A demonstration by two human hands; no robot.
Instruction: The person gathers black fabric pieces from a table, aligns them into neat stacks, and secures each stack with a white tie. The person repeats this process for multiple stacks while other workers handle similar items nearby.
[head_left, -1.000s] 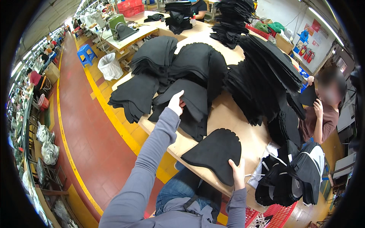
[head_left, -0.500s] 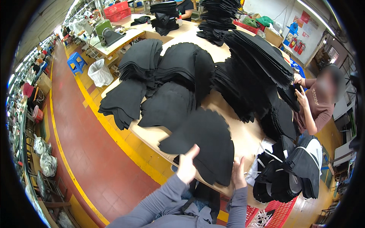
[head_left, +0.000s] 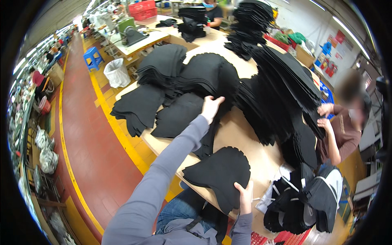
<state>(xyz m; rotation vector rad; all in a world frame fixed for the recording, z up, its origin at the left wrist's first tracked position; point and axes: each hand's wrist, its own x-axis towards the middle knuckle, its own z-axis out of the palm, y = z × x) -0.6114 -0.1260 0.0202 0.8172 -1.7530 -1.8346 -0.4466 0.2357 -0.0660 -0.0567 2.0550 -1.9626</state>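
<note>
Black fabric pieces cover the wooden table [head_left: 245, 134]. The person's left hand [head_left: 211, 107] reaches far across, fingers spread flat on a flat black piece [head_left: 179, 118] that lies beyond and left of the near pile. The right hand [head_left: 245, 198] grips the near edge of a small stack of scalloped pieces [head_left: 218, 173] at the table's near edge; it seems pinched, though the thumb is hidden. Tall heaps [head_left: 281, 90] crowd the right side, where a co-worker's hands [head_left: 324, 116] sort another heap. A white bin [head_left: 116, 72] stands far left.
</note>
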